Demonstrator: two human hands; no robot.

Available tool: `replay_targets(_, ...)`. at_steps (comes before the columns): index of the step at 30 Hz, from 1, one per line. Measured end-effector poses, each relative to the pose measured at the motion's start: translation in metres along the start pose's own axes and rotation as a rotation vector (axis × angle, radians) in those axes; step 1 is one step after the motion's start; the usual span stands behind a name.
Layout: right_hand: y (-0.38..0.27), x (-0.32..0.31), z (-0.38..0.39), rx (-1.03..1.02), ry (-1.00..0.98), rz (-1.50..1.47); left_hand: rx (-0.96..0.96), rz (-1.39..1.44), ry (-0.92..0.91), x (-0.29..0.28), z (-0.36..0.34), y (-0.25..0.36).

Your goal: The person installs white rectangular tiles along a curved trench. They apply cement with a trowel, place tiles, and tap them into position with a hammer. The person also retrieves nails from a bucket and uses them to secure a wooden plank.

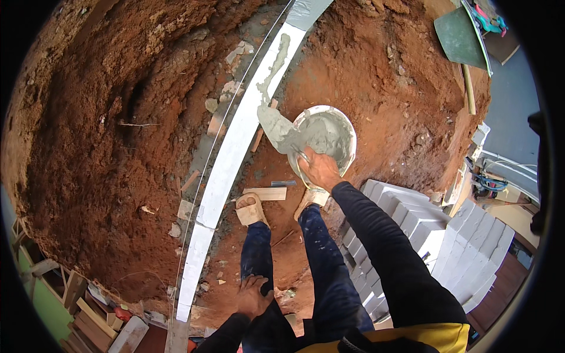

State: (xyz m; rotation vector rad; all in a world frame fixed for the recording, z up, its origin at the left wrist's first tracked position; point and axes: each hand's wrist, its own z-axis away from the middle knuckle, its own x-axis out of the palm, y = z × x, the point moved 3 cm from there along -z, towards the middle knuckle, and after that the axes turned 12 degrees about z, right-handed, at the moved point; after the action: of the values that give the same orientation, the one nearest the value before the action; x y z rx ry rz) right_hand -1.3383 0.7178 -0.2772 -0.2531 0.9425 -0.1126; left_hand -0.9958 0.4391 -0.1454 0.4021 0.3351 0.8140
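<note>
My right hand (318, 167) grips a trowel (278, 130) loaded with grey mortar, its blade reaching from the bucket's left rim to the top of a long row of white blocks (231, 165). A white bucket (348, 130) of wet mortar stands just behind the hand. Mortar (274, 70) lies in a ragged strip along the far part of the row. My left hand (254, 289) rests on my left thigh with its fingers apart, holding nothing. A taut string runs along the left side of the row.
A reddish dirt bank (100, 147) rises on the left. Stacked white blocks (412, 235) stand at lower right, near my right leg. A short plank (275, 193) lies by my feet. A green barrow-like container (456, 41) is at upper right, loose timber (88, 317) at lower left.
</note>
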Motion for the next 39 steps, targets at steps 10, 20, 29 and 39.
replay_targets(10,0.066,-0.096,-0.021,0.009,0.132,0.028,-0.016,0.069,0.062,0.008,-0.009,0.017)
replay_targets(20,0.042,-0.128,-0.094,-0.163,-0.011,0.072,-0.062,0.105,0.117,0.028,-0.009,0.029)
replay_targets(29,0.071,-0.160,-0.126,-0.149,0.104,0.458,-0.077,0.156,0.143,0.020,-0.015,0.045)
replay_targets(39,0.124,-0.165,-0.205,-0.156,0.197,0.297,-0.006,0.143,0.225,0.025,-0.023,0.055)
